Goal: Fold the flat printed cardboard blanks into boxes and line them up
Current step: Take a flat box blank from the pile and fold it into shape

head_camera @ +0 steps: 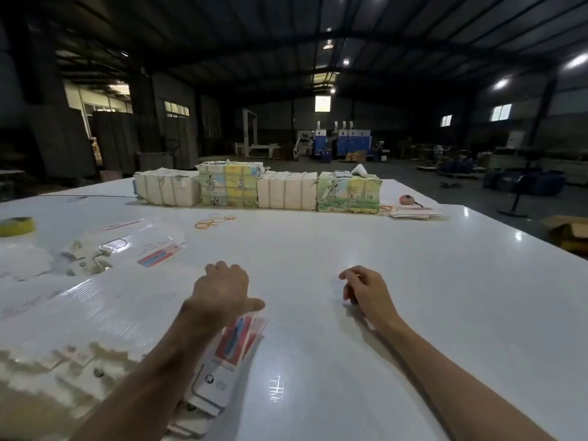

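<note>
Progress: nothing folded or lined up.
Blanks (229,350): flat stack, 6 o'clock.
Left hand (222,289): curled above stack; grip cannot be told.
Right hand (366,289): loosely curled, empty.

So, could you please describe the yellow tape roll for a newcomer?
On the big white table, look to the left edge, nearer than the row of wrapped bundles. The yellow tape roll lies there: a thick yellow ring, unlike the thin orange rubber bands mid-table.

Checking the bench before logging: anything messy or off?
The stack of blanks under the left hand is fanned, not squared. Loose blanks sprawl on the left of the table. Rubber bands lie scattered before the bundles.
</note>
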Demonstrator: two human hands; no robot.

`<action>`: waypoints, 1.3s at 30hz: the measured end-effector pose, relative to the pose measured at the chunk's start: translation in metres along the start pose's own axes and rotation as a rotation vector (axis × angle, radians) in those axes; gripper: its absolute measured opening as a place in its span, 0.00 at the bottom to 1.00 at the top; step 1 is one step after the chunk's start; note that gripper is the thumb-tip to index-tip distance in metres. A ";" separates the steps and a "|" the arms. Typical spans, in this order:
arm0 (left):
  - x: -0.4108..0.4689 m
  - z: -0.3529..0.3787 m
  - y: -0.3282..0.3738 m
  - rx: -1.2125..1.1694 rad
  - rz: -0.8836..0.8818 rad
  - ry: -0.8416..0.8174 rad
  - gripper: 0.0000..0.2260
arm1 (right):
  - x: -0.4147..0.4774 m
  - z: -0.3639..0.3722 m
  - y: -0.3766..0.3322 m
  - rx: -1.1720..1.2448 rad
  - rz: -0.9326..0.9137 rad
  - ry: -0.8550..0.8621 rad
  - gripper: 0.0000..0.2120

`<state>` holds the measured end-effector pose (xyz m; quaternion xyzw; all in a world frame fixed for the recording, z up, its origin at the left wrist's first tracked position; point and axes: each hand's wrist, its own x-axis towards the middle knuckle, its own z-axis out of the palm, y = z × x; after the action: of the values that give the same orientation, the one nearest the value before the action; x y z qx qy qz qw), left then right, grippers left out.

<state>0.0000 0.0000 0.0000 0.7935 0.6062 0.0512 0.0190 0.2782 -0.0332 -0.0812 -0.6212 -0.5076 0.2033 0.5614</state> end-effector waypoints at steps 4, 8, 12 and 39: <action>-0.013 -0.003 -0.007 0.236 -0.071 -0.049 0.33 | 0.000 -0.002 -0.003 0.007 -0.003 -0.052 0.12; -0.012 -0.002 0.001 0.271 -0.066 -0.121 0.31 | -0.005 -0.001 -0.001 0.005 -0.016 -0.111 0.12; -0.001 -0.007 -0.008 0.228 -0.062 -0.181 0.30 | -0.006 -0.004 0.000 0.003 -0.022 -0.122 0.12; 0.074 0.056 0.112 -1.708 0.344 -0.627 0.33 | 0.030 -0.027 -0.029 -0.463 -0.335 -0.001 0.20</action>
<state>0.1326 0.0436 -0.0410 0.5670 0.2037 0.2655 0.7527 0.3003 -0.0248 -0.0374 -0.6403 -0.6362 -0.0136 0.4301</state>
